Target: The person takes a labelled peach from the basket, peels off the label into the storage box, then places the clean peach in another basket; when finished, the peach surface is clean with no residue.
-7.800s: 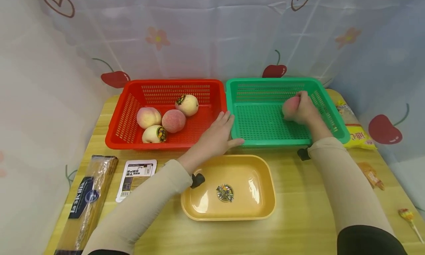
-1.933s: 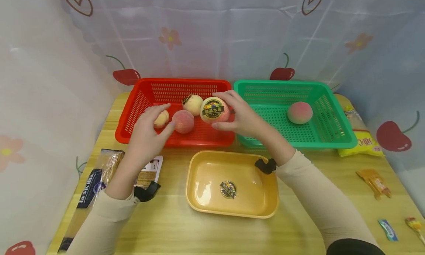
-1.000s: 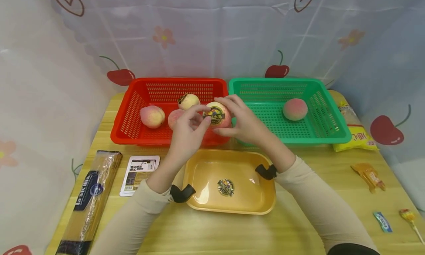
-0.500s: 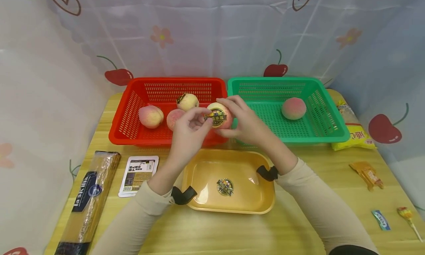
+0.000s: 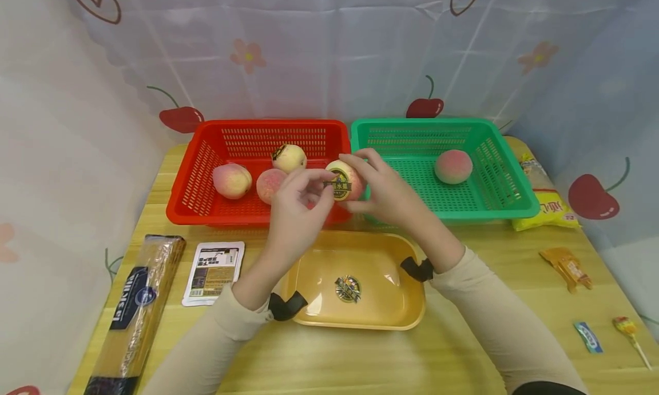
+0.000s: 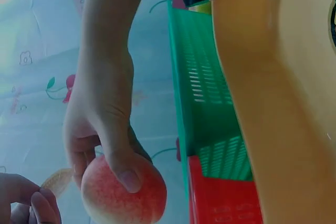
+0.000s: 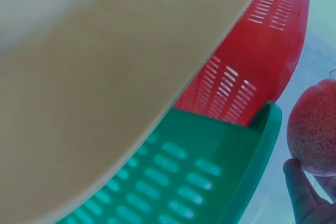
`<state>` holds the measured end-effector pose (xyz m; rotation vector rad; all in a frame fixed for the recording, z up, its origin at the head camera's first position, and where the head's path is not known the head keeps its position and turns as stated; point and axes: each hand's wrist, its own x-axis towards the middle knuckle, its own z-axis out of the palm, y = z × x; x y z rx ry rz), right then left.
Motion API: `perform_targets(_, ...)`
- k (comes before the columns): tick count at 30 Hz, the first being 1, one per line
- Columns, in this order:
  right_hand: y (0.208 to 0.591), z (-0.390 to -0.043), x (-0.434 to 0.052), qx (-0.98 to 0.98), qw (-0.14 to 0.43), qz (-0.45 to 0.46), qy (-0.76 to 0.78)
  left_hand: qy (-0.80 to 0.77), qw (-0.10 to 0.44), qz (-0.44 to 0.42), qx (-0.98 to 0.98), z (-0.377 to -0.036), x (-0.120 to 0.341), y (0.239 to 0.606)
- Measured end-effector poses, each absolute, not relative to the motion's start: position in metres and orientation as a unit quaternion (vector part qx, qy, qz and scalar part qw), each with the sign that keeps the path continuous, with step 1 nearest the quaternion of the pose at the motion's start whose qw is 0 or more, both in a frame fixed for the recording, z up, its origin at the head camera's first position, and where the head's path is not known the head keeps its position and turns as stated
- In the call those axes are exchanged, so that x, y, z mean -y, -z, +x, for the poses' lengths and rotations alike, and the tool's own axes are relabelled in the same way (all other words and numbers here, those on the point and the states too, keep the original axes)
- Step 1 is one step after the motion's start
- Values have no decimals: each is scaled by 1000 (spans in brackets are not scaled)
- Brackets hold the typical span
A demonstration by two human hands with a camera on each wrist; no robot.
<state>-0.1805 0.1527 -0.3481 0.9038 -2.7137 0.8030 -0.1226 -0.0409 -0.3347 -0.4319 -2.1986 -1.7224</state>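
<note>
My right hand (image 5: 360, 183) grips a peach (image 5: 346, 180) with a round dark label, held over the seam between the red basket (image 5: 185, 203) and the green basket (image 5: 515, 206). My left hand (image 5: 320, 184) pinches the label's left edge. In the left wrist view the peach (image 6: 123, 192) sits under the right thumb, and the left fingertips (image 6: 31, 203) hold a lifted strip of label (image 6: 58, 179). Three peaches lie in the red basket (image 5: 232, 180) (image 5: 270, 184) (image 5: 289, 157). One bare peach (image 5: 453, 166) lies in the green basket. A yellow tray (image 5: 412, 303) below holds one loose label (image 5: 348, 288).
On the wooden table lie a spaghetti pack (image 5: 136, 309) and a small printed packet (image 5: 213, 272) at the left. A yellow snack bag (image 5: 548, 203), an orange wrapper (image 5: 568, 267), a blue sweet (image 5: 587, 336) and a lollipop (image 5: 625, 326) lie at the right. A curtain closes the back and sides.
My right hand left one peach in the green basket and picked up a labelled peach. My left hand came from the red basket to that peach and now pinches its label edge, lifting it.
</note>
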Motion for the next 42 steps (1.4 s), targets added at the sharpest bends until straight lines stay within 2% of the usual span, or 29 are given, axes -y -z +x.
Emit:
perform_targets(3,347,-179,-158,914,79,287,-277,615,133,-154,762,-116,41,332)
perform_targets(8,344,-175,-173,914,86,257,-302,645,33,-124,753,-101,45,338)
perform_targets(13,344,-171,-190,907,97,238,-334,644,-51,-124,753,-88,43,361)
perform_targets(23,357,-164,-218,909,83,202,-355,520,-193,-177,813,-76,16,400)
perform_targets(31,367,-162,-231,907,73,189,-369,421,-206,-199,861,-75,-2,416)
perform_targets(42,373,-162,-239,903,80,181,-382,260,-124,-248,925,-75,-9,424)
